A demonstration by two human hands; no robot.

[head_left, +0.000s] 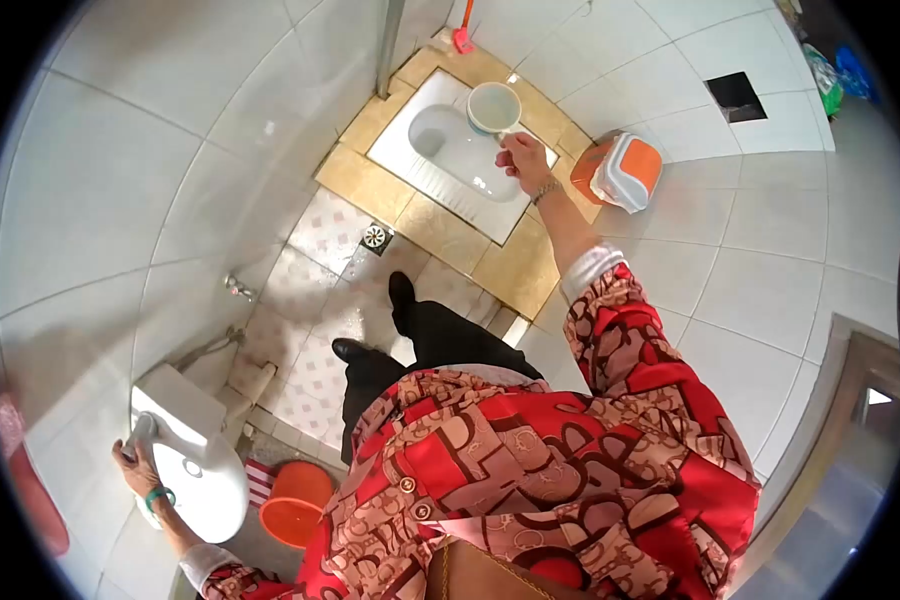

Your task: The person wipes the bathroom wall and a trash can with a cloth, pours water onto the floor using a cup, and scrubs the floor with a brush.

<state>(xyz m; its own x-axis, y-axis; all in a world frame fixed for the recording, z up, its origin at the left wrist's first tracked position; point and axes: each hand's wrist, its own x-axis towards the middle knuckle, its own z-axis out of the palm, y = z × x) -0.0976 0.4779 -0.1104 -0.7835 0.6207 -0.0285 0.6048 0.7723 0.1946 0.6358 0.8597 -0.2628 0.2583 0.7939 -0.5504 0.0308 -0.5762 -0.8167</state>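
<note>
My right hand [523, 162] is closed around the handle of a pale water dipper [494, 108]. The dipper is held over the white squat toilet [460, 150], its round opening facing up toward me. At lower left, my left hand [138, 470], with a green band at the wrist, is on the faucet [144, 430] of a white washbasin [205, 495]. Its fingers curl around the faucet's near end, partly out of sight.
An orange and white bin [625, 172] stands right of the toilet. A red-orange bucket [297, 503] sits beside the basin. The toilet lies in a yellow tiled step [370, 185], with a floor drain [374, 237] before it. A wall tap [238, 288] juts out at left.
</note>
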